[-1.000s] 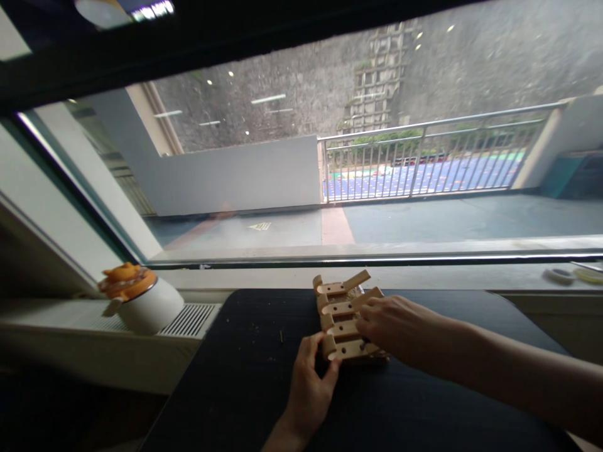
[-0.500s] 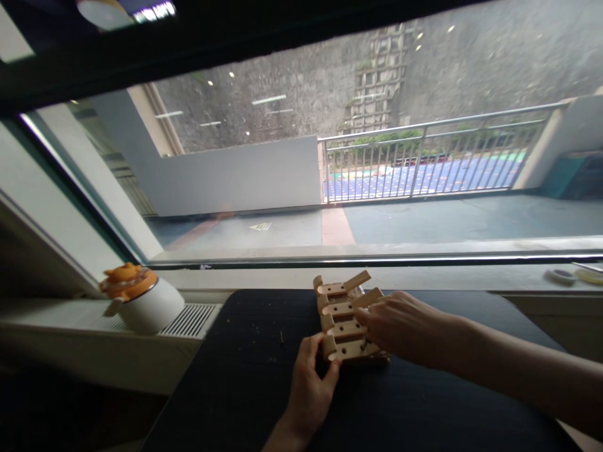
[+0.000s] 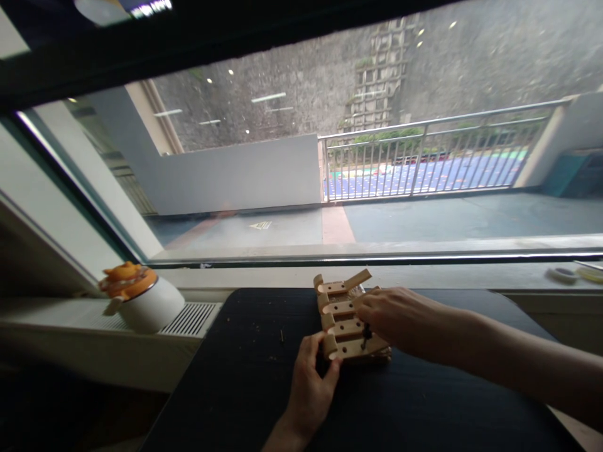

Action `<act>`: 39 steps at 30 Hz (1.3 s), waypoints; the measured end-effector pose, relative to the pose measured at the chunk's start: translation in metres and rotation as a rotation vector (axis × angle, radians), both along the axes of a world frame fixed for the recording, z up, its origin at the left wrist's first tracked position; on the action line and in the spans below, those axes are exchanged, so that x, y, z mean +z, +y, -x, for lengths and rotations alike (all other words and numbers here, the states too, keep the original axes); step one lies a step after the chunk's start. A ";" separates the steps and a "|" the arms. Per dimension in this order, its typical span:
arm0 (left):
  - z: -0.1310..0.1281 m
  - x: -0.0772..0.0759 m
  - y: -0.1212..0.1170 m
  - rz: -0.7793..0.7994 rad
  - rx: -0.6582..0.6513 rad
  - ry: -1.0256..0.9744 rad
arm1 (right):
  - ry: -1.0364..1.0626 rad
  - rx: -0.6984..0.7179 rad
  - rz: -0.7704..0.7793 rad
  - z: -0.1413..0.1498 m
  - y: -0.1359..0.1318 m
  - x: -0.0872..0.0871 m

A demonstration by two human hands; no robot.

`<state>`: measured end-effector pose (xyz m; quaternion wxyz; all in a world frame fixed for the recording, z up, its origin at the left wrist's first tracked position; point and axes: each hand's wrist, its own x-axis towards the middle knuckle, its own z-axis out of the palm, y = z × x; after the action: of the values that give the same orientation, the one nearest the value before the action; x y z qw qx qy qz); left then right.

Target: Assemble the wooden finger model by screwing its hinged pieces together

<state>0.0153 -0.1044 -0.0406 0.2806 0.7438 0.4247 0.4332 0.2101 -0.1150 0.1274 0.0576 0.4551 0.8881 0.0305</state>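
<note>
On the dark table is a light wooden rack-like piece made of several slats with holes and rounded left ends. My left hand grips its near left corner, thumb and fingers on either side. Over the right part of the piece, my right hand is closed around a slim dark tool that looks like a screwdriver. Its shaft points down onto the nearest slat, beside a hole; the handle is hidden in my hand. A small screw lies on the table to the left.
The black table has a few crumbs left of the wooden piece. A white pot with an orange animal-shaped lid stands on the vented ledge at left. Rolls of tape sit on the sill at right, below a large window.
My right hand has risen slightly and tilted, so more of the dark tool's shaft shows below it. My left hand and the wooden piece have stayed in place.
</note>
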 end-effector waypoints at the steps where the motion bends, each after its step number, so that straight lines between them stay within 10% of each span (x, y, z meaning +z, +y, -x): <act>1: 0.000 0.000 0.000 0.000 0.000 0.002 | 0.002 -0.004 -0.003 -0.001 0.000 0.000; 39: 0.000 0.000 0.000 -0.044 0.018 -0.020 | -0.050 0.008 -0.065 0.001 -0.003 -0.001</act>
<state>0.0158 -0.1044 -0.0404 0.2645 0.7416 0.4190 0.4523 0.2088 -0.1180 0.1265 0.0649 0.4523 0.8867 0.0710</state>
